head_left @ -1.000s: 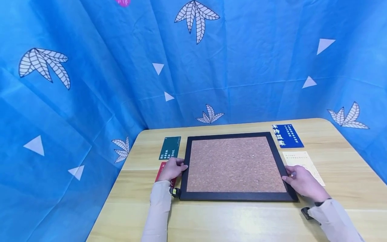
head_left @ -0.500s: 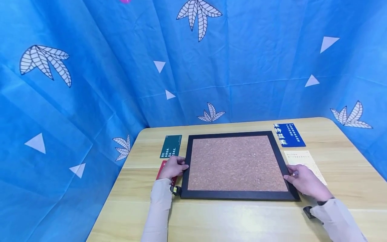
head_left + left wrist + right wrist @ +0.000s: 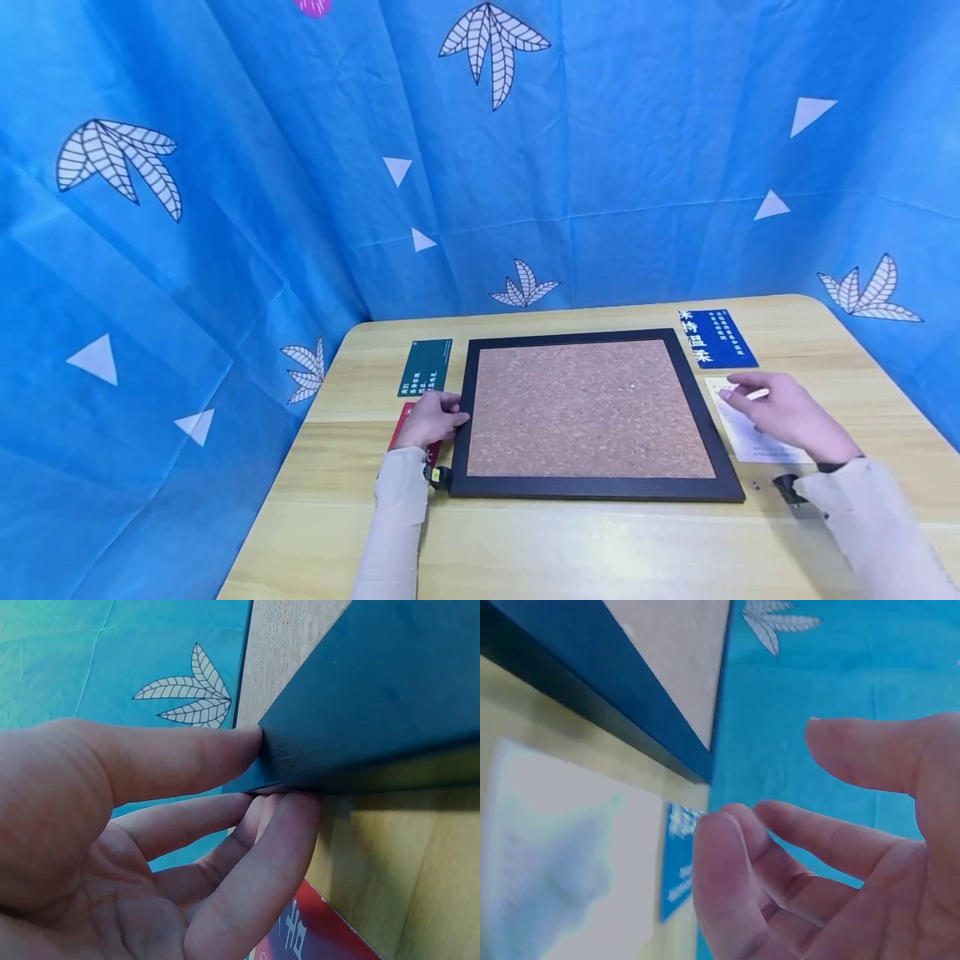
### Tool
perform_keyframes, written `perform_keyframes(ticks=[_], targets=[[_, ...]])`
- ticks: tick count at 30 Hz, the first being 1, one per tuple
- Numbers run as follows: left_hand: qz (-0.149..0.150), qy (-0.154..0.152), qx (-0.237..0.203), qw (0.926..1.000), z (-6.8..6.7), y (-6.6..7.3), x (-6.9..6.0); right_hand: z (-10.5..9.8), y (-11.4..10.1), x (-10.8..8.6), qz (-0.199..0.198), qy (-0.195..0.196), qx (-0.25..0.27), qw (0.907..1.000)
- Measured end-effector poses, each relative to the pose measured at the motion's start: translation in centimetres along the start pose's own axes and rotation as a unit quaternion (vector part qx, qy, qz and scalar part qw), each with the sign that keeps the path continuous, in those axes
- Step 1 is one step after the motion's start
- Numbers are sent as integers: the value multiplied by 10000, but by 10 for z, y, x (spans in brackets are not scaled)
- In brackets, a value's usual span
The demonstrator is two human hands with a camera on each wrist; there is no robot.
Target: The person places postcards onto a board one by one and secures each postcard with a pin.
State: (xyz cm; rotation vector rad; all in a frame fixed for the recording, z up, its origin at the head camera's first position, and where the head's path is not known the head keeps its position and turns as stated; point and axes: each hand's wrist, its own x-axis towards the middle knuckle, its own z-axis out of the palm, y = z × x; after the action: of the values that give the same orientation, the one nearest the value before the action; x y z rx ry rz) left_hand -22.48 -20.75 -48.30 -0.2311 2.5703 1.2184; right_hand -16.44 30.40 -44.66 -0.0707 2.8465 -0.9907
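A cork board (image 3: 585, 408) in a black frame lies on the wooden table in the head view. My left hand (image 3: 429, 419) grips its left side; in the left wrist view the thumb sits against the frame (image 3: 375, 697) and the fingertips lie at its underside. My right hand (image 3: 791, 417) is off the board, over a cream card (image 3: 750, 429), holding nothing. Thumb and fingers stand apart in the right wrist view, fingers loosely bent. A red card (image 3: 400, 419) is partly hidden by the left hand.
Above the red card lies a green card (image 3: 425, 367). A blue card (image 3: 718, 339) sits at the back right, beyond the cream one. A blue patterned curtain (image 3: 630, 167) hangs behind and at the left of the table (image 3: 562, 550).
My right hand has let go of the frame's right side and moved right, over the cream card. The left hand keeps its grip, and the board lies about where it was.
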Motion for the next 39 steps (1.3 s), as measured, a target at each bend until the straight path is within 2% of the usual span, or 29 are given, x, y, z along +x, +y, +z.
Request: perform_keyframes(ticks=[8, 16, 30, 39], targets=[[8, 8, -15, 10000, 0, -3, 3, -34, 5, 20, 216, 281, 73, 9993], [-27, -12, -34, 10000, 1, -2, 2, -44, 12, 38, 409, 692, 24, 9968], [39, 26, -4, 10000, 1, -1, 2, -37, 24, 66, 1168, 1097, 177, 9869], [25, 18, -66, 10000, 2, -2, 2, -30, 36, 81, 1447, 972, -38, 9847]])
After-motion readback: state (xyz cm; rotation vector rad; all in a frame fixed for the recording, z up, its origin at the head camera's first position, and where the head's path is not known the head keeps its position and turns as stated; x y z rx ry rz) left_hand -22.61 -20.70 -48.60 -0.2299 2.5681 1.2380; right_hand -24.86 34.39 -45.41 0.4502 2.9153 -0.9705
